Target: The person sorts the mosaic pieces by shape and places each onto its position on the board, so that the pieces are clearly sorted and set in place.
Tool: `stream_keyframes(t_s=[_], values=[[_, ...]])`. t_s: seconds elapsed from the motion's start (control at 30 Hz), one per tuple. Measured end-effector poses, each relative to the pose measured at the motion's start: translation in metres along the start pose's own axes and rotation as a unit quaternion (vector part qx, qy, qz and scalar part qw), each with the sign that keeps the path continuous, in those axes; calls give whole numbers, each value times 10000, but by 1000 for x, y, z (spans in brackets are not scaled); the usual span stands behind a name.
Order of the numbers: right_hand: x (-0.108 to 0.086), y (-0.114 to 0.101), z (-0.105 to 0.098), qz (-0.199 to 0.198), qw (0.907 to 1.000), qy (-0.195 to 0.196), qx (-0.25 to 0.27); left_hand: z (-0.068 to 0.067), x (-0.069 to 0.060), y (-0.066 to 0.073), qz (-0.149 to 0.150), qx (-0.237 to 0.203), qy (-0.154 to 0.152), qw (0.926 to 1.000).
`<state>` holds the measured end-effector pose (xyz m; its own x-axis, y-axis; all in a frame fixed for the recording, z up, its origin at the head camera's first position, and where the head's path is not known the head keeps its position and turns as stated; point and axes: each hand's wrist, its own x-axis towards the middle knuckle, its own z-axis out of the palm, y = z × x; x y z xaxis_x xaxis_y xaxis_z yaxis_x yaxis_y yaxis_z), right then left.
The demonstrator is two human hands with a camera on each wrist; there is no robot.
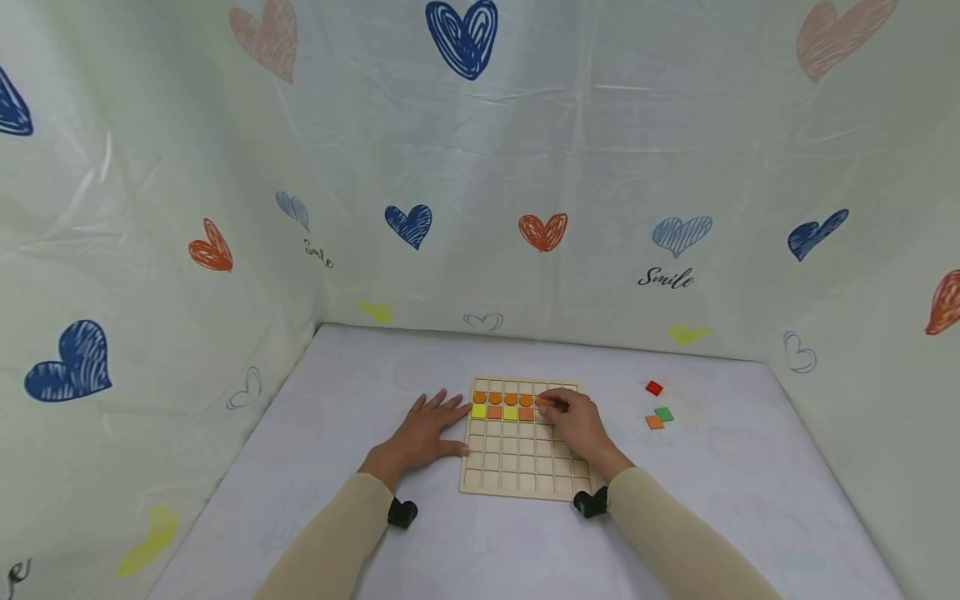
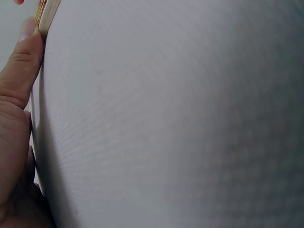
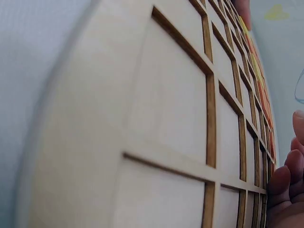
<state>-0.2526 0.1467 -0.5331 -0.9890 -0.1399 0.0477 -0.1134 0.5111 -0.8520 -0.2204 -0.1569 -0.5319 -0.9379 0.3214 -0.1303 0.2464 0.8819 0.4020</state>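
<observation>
A wooden grid board (image 1: 517, 482) lies on the table. Several orange discs (image 1: 495, 399) fill squares of an upper row. Just below them, yellow square tiles (image 1: 478, 411) alternate with orange square tiles (image 1: 494, 412). My left hand (image 1: 422, 433) is spread flat at the board's left side, its thumb (image 2: 23, 61) touching the edge. Over the right end of the disc row, my right hand (image 1: 577, 423) pinches another orange disc (image 1: 540, 402), partly hidden by the fingers. In the right wrist view, curled fingers (image 3: 294, 166) show at the right border, beyond bare grid squares.
Right of the board lie a red tile (image 1: 654, 388), a green tile (image 1: 664, 414) and a loose orange tile (image 1: 655, 422). A white sheet (image 1: 480, 150) with printed hearts stands behind and beside the pale table (image 1: 420, 550).
</observation>
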Motion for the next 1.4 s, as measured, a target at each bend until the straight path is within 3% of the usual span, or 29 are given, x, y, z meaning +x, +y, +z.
stream_keyframes(t_s=[0.3, 0.63, 0.93, 1.17, 1.4], values=[[-4, 5, -20, -130, 9998, 102, 123, -2, -1, 2, 42, -82, -6, 10000], [-7, 22, -72, 472, 9966, 477, -487, 0, -1, 1, 52, -103, -12, 9999], [-18, 45, -122, 26, 9936, 812, -782, 0, -2, 1, 21, -127, -7, 9999], [-27, 67, -162, 373, 9901, 647, -1187, -1, -1, 2, 33, -73, -23, 10000], [-32, 80, -183, 607, 9863, 144, -1524, -2, -2, 1, 57, -64, 12, 10000]])
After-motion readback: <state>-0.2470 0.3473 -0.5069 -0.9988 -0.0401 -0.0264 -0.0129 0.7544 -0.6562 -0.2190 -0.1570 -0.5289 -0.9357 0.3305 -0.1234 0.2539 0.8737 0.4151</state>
